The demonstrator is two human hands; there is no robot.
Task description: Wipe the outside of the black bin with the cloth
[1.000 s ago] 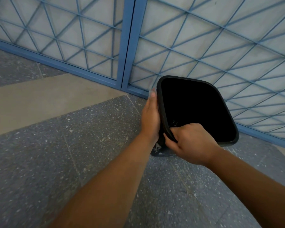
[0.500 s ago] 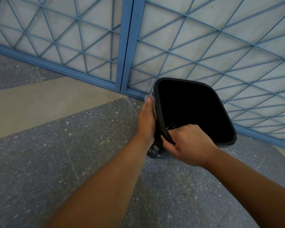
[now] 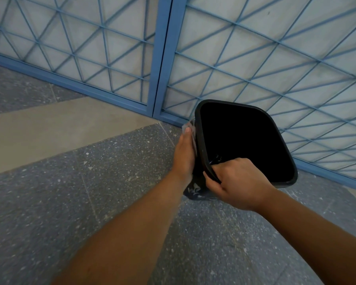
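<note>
The black bin stands on the floor by the blue gate, tilted so its dark opening faces me. My right hand grips the bin's near rim, fingers hooked inside. My left hand lies flat against the bin's left outer wall, pressing a pale grey cloth to it. Only a strip of cloth shows past my fingertips and along the palm; the remainder is hidden under the hand.
A blue metal gate with a diagonal lattice runs close behind the bin. The floor is speckled grey stone with a beige band to the left. A wet shiny patch lies at the bin's base.
My left hand has slid a little toward me along the bin's left wall, and the cloth edge now shows beyond my fingertips. My right hand keeps its grip on the rim.
</note>
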